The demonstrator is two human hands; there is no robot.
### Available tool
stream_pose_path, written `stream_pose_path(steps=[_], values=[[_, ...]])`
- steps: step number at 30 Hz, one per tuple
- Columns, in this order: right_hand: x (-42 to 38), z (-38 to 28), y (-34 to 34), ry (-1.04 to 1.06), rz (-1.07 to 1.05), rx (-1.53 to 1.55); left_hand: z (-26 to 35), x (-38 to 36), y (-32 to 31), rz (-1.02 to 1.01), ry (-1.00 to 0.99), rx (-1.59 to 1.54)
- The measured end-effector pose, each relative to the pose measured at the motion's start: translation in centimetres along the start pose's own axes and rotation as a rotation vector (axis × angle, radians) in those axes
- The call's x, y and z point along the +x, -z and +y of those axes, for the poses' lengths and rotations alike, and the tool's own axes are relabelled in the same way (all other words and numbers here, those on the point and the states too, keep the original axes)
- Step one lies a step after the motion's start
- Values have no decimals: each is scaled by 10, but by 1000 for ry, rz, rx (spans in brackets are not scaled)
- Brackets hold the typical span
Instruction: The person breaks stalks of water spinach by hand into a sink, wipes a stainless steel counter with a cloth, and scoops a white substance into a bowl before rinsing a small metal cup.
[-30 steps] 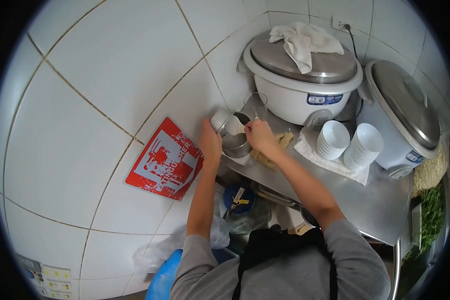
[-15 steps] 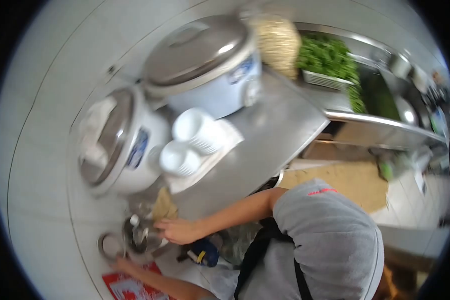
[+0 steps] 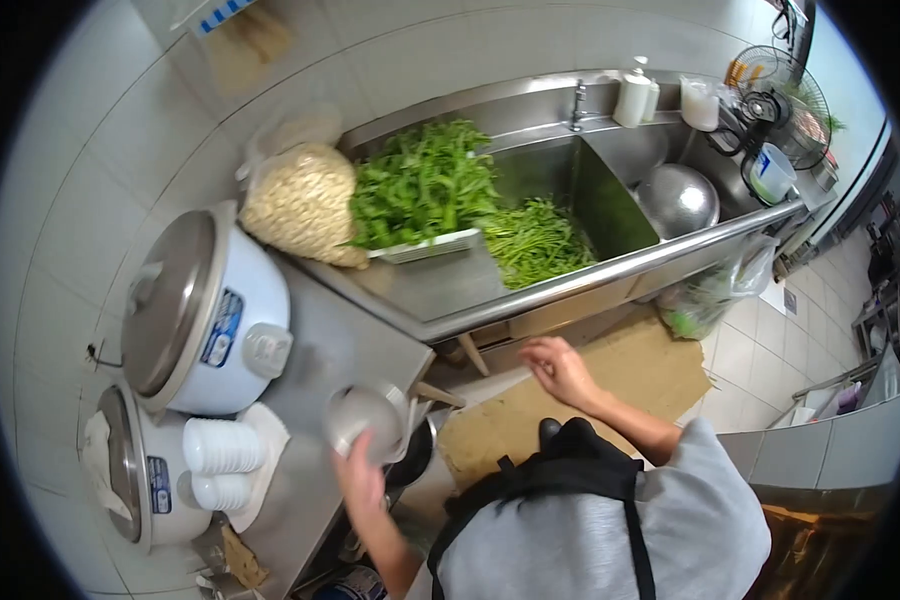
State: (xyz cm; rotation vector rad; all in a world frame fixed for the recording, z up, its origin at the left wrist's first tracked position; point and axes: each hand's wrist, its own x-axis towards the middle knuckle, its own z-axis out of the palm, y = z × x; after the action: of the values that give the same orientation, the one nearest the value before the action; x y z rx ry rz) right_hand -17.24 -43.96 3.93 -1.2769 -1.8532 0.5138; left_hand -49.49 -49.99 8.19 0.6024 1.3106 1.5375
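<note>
My left hand [image 3: 360, 470] grips the edge of a round grey bowl-shaped vessel [image 3: 375, 415], blurred by motion, over the steel counter [image 3: 320, 345]. My right hand [image 3: 562, 372] hangs in the air above the brown floor mat [image 3: 610, 385], fingers loosely bent and holding nothing. Left of the vessel, stacks of white cups [image 3: 222, 447] lie on their sides on a white cloth. A large rice cooker [image 3: 245, 330] stands behind them, and a second cooker [image 3: 160, 490] with a cloth on its lid is nearer.
Leafy greens [image 3: 420, 185] fill a white basket [image 3: 425, 248] beside the sink. More greens [image 3: 535, 240] lie at the left basin [image 3: 620, 215]. A metal bowl [image 3: 677, 198] sits in the right basin. A bulging bag [image 3: 300, 205] stands in the corner; a fan [image 3: 785, 110] is at far right.
The view has swung right toward the sink. My left hand has come away from the cluttered counter end with the round vessel; my right hand has left the items there and moved right.
</note>
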Motion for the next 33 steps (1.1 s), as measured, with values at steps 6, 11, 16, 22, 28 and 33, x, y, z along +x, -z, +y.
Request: stream_pose_path(steps=[6, 11, 16, 22, 28, 33], values=[[18, 77, 118, -221, 232, -47, -94, 74, -268, -583, 133, 26], [60, 180, 158, -317, 377, -168, -158, 118, -398, -675, 140, 99], [159, 267, 201, -285, 274, -469, -176, 163, -488, -624, 199, 100], [339, 405, 223, -240, 106, -734, -206, 237, -559, -544, 246, -29], [444, 492, 218, -419, -45, -738, -223, 275, -601, -499, 273, -24], [456, 545, 207, -486, -133, -709, -237, 296, -618, -407, 292, 1]])
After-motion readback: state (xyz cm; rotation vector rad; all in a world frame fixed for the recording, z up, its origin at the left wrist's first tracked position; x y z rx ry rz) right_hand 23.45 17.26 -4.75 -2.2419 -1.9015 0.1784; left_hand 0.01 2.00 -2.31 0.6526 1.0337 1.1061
